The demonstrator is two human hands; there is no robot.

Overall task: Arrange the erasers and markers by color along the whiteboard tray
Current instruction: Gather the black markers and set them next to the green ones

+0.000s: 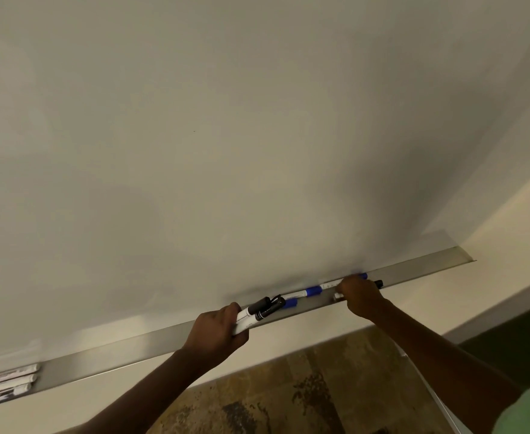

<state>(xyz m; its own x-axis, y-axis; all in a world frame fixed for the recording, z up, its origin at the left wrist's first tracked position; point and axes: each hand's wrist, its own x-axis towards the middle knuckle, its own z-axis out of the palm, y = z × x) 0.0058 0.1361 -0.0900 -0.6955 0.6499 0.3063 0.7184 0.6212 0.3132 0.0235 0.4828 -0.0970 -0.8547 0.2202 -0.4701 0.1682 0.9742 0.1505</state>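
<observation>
A grey metal tray [420, 269] runs along the bottom of the whiteboard. My left hand [216, 333] is closed around a bundle of black-capped markers [262, 306], held just above the tray's front lip. Two blue-capped markers [312, 290] lie in the tray between my hands; a third blue cap [290, 303] sits just right of the bundle. My right hand [359, 296] rests on the tray, fingers closed over a marker whose black cap [378, 283] sticks out to the right. Behind that hand, a blue cap [363, 275] shows.
At the tray's far left lie three white markers [10, 379] side by side. The whiteboard [226, 136] fills the upper view. The tray ends at the right [467, 256] near a wall corner. Below is patterned brown floor [304, 386].
</observation>
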